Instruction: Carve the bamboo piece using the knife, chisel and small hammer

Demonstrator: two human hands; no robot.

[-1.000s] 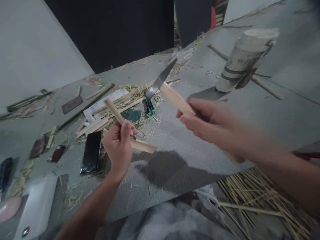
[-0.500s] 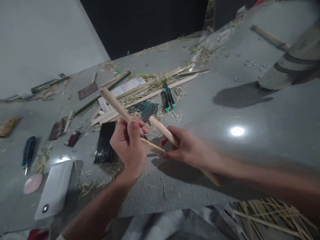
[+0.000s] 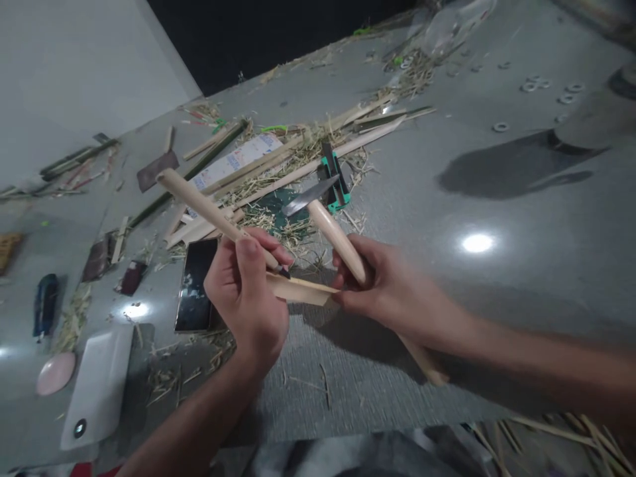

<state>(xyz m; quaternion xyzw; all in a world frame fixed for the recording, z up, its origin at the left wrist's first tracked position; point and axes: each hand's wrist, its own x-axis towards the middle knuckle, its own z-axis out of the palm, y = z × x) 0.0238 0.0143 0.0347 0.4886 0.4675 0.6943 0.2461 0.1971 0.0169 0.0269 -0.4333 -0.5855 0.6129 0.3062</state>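
My left hand [image 3: 248, 298] is closed around a round wooden handle [image 3: 203, 209] that slants up to the left. A small dark tip [image 3: 284, 272] shows at its lower end, beside a pale bamboo strip [image 3: 303, 291]. The strip reaches from under my left fingers to my right thumb. My right hand [image 3: 368, 271] is closed on a carving knife with a long wooden handle [image 3: 338, 238]; its short steel blade [image 3: 311, 197] points up and away, and the handle's end sticks out below my wrist. My palm hides the handle's middle.
A black phone [image 3: 196, 285] lies left of my left hand. Beyond are bamboo strips [image 3: 278, 182], shavings and a green-and-black cutter [image 3: 335, 179]. A white case [image 3: 97, 387], pink oval object [image 3: 56, 373] and blue-handled tool [image 3: 46, 305] lie left. Several washers [image 3: 501, 126] sit right.
My right hand has turned the knife, so its blade now shows bright and flat. The bamboo strip shows more of its broad face. The view has shifted slightly right.
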